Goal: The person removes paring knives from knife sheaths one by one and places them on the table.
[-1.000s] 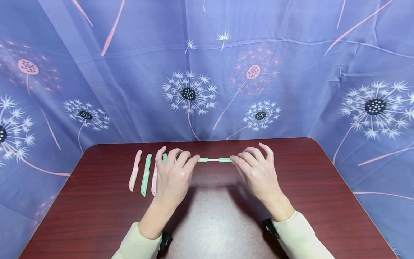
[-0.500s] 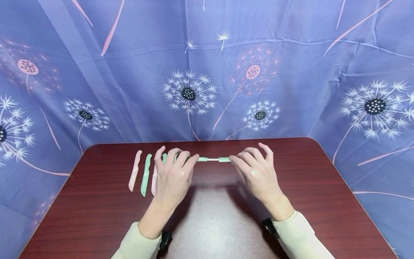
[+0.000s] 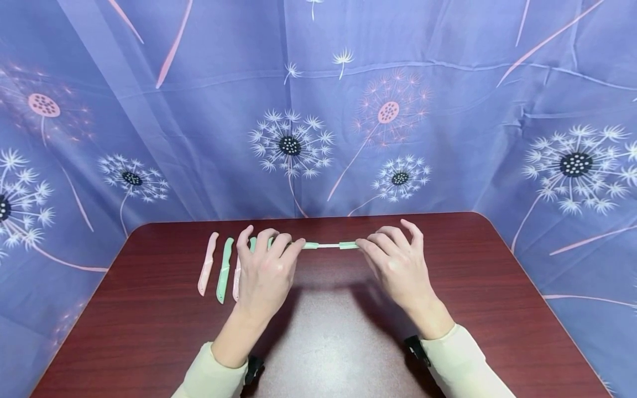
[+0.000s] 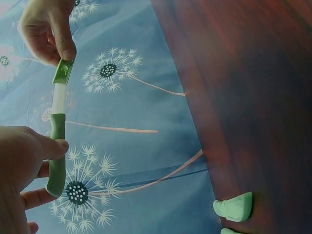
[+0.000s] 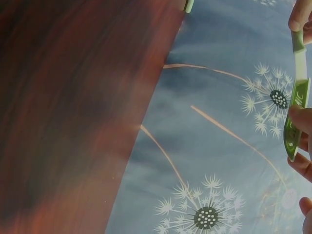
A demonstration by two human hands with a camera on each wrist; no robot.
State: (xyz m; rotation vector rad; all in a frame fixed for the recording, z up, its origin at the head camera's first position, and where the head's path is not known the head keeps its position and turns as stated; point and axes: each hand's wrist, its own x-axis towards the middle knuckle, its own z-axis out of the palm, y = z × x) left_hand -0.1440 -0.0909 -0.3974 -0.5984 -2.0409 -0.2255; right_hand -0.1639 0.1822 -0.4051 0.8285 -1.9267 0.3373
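A green paring knife [image 4: 58, 126] is held level above the table, its handle pinched between the thumb and fingers of my left hand [image 3: 266, 273]. My right hand [image 3: 398, 268] pinches the green blade cover [image 5: 301, 90], which sits over the tip side of the blade. Between handle and cover a short stretch of pale blade [image 3: 328, 245] is bare. Left of my left hand lie a pink knife [image 3: 208, 264] and a green knife [image 3: 225, 271], side by side. Another pink knife [image 3: 236, 281] and more green handles [image 3: 253, 243] are partly hidden behind that hand.
The dark red wooden table [image 3: 473, 309] has rounded far corners. A blue curtain [image 3: 214, 138] with a dandelion print hangs close behind it and at both sides. Black straps [image 3: 254, 369] sit at both wrists.
The bare stretch of blade between handle and cover has grown slightly, as my right hand shifted a little to the right. The knives on the table have not moved.
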